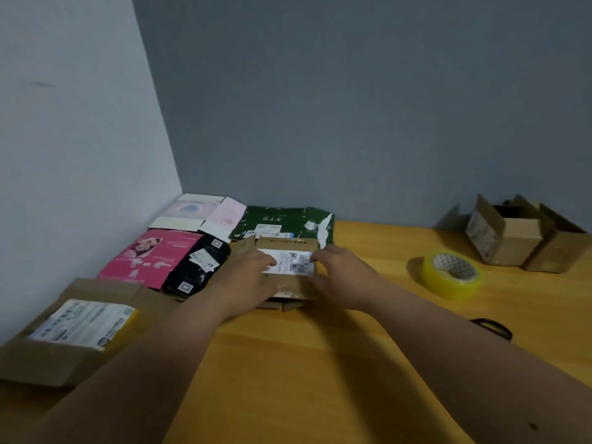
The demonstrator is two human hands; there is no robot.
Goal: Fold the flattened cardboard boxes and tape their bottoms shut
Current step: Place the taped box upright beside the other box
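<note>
Flattened brown box (290, 267) gripped at both sides by left hand (248, 280) and right hand (344, 277), fingers curled. Lower edge hidden behind hands; label (293, 261) print too blurred to read.

Matt brown cardboard box (288, 267) w/ paper label, glossy tape roll (452, 274), prob. wood table (320, 347).

A yellow wooden worktop (320, 347) carries flattened boxes along its left and back: a brown one (57, 347), pink (150, 256), black (198, 267), pale pink (195, 213) and green (282, 221). A small brown box (288, 277) sits mid-worktop. To the right lie a yellow tape roll (451, 275), two folded brown boxes (525, 238) and a dark object (493, 326), too blurred to name.
</note>
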